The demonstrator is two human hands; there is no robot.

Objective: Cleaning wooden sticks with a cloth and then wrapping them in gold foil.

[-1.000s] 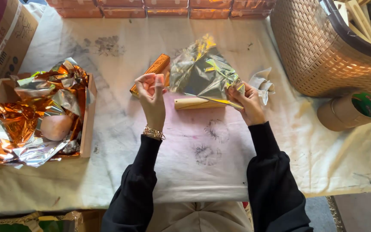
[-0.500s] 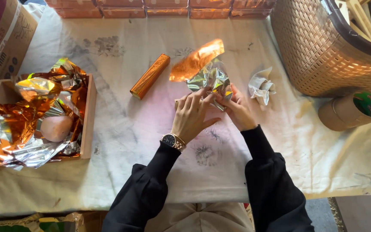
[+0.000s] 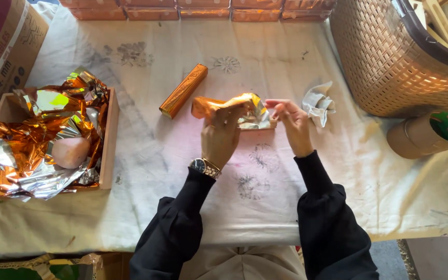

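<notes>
Just right of the wrapped orange bar (image 3: 183, 90), the left hand (image 3: 221, 136) is pressing crinkled foil (image 3: 234, 109) around a wooden block on the counter (image 3: 146, 150); the right hand's (image 3: 292, 122) fingers are pinching its end (thin foil may tear if tugged).

Largely hidden beneath crumpled copper-and-silver foil sheet (image 3: 245, 110) and left hand (image 3: 220, 136): pale wooden block (image 3: 259, 125), only its lower edge showing; cropped by frame edges: tan woven plastic basket (image 3: 385, 62), printed cardboard box (image 3: 1, 57), row of orange boxes (image 3: 198, 10).
</notes>
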